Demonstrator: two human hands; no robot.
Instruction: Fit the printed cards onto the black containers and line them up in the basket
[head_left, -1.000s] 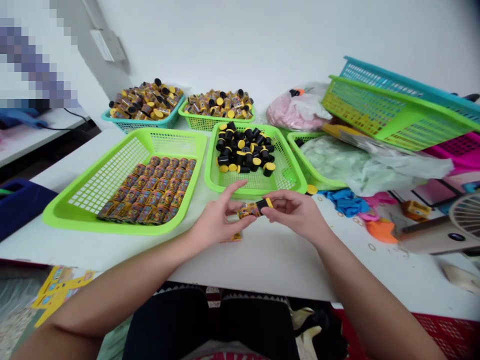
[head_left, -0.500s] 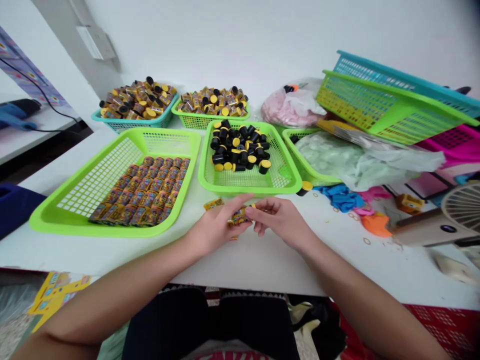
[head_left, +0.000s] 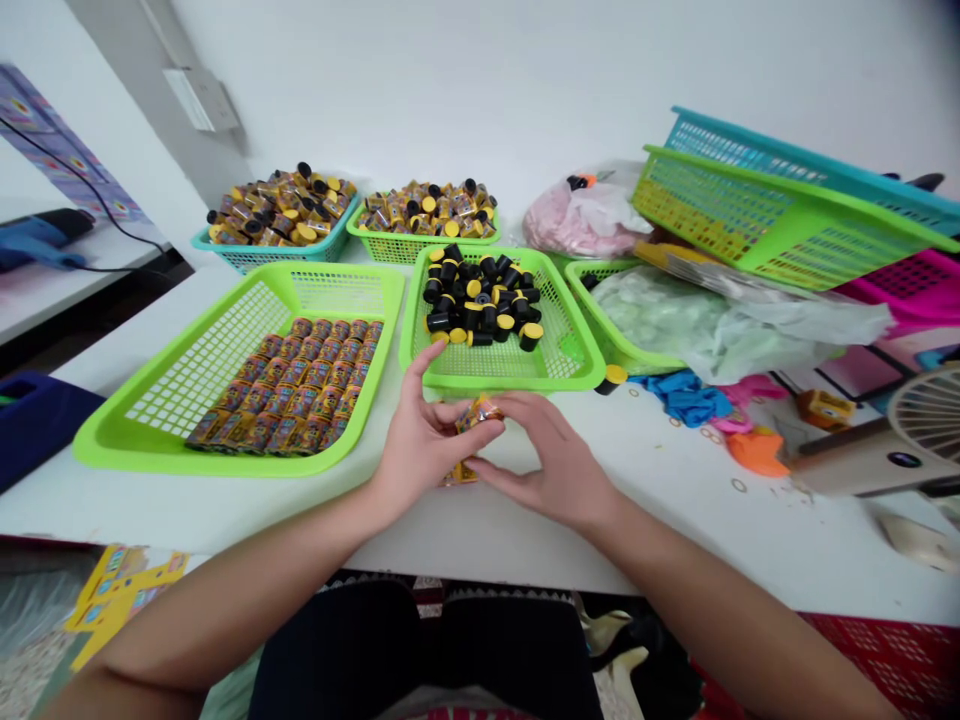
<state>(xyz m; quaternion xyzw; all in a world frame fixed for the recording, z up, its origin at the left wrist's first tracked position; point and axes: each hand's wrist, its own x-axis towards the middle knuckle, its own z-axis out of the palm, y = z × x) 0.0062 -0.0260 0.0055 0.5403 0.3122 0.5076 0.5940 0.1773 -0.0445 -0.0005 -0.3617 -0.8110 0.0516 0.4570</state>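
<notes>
Between my left hand point(head_left: 418, 445) and my right hand point(head_left: 556, 462) is a small shiny printed wrapper point(head_left: 481, 410), yellow and orange. The left thumb presses its near side while that hand's index finger points up and away. My right thumb and fingers pinch it from the right; whether anything is inside cannot be made out. Under the hands, more printed yellow wrappers point(head_left: 459, 474) lie partly hidden on the table. Just beyond stands a green basket point(head_left: 510, 381) of black canisters point(head_left: 489, 318) with yellow lids. To the left, wrapped canisters point(head_left: 296, 400) stand in neat rows inside a larger green basket point(head_left: 217, 463).
Behind, a teal basket point(head_left: 296, 256) and a green basket point(head_left: 420, 243) are heaped with wrapped canisters. On the right are stacked baskets point(head_left: 750, 215), plastic bags point(head_left: 682, 310), blue balloons point(head_left: 679, 397) and a fan point(head_left: 877, 440). One loose canister point(head_left: 611, 378) lies by the middle basket.
My left index finger has lifted and now points up toward the basket. The wrapper has turned more upright between my hands. The view has shifted slightly.
</notes>
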